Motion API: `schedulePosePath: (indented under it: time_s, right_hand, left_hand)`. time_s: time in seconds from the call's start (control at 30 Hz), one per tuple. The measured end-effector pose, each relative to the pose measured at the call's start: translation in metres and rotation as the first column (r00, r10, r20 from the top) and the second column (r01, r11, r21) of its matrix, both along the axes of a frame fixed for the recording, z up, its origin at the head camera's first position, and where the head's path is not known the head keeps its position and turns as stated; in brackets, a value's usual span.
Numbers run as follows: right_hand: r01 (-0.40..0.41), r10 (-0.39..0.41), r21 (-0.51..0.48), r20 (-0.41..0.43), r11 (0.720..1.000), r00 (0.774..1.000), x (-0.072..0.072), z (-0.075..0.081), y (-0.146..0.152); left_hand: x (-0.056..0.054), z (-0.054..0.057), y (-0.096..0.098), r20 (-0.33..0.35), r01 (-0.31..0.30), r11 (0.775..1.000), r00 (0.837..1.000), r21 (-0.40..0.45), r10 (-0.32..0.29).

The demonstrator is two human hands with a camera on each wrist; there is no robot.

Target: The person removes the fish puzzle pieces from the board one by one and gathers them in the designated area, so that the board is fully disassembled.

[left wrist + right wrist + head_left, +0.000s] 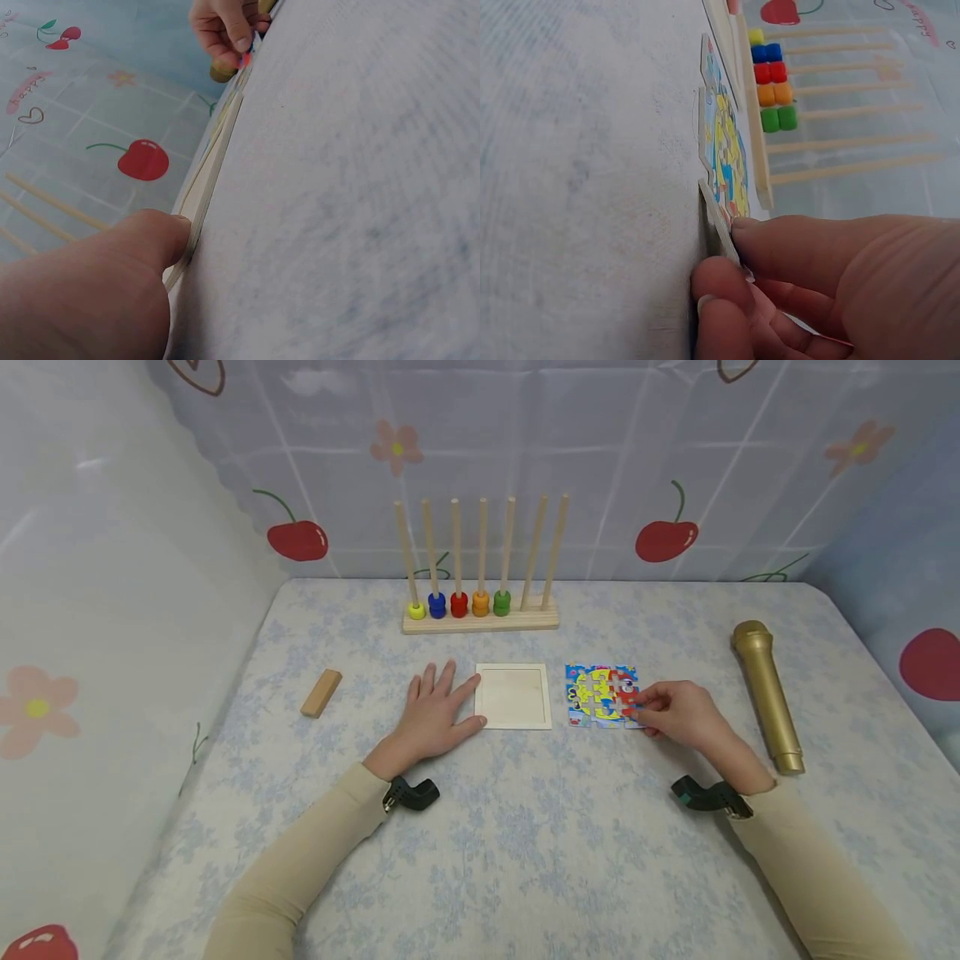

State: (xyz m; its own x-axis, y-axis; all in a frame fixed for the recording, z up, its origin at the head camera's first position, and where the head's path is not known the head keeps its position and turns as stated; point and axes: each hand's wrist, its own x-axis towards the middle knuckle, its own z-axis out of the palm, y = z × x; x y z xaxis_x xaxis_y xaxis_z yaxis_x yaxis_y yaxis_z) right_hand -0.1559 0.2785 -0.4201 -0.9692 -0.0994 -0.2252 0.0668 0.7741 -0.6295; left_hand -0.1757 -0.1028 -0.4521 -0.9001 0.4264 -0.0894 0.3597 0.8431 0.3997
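Note:
A white square puzzle frame (513, 697) lies flat on the table. My left hand (433, 713) rests at its left side with fingers spread; the thumb and forefinger touch the frame's edge. To the right lies a colourful jigsaw puzzle (598, 696) in blue, yellow and red, its pieces set side by side with small gaps. My right hand (681, 713) is at the puzzle's right edge. There it pinches a puzzle piece (718, 221) between thumb and fingers, the piece tilted up off the table at its near end. The fingers partly cover that piece.
Behind the frame stands a wooden counting rack (480, 623) with upright pegs and coloured beads. A small wooden block (321, 693) lies left of my left hand. A gold microphone (768, 697) lies at the right, beyond my right hand. Patterned cloth (480, 860) covers the table.

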Motion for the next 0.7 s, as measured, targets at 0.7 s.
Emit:
schedulePosePath:
  time_s: [0.7]
  right_hand:
    - [-0.012, 0.017, 0.118, -0.044, 0.993, 0.999, 0.0022, 0.0018, -0.0038]
  left_hand:
    - [-0.0006, -0.0010, -0.0004, 0.001, -0.001, 1.000, 1.000, 0.004, 0.001]
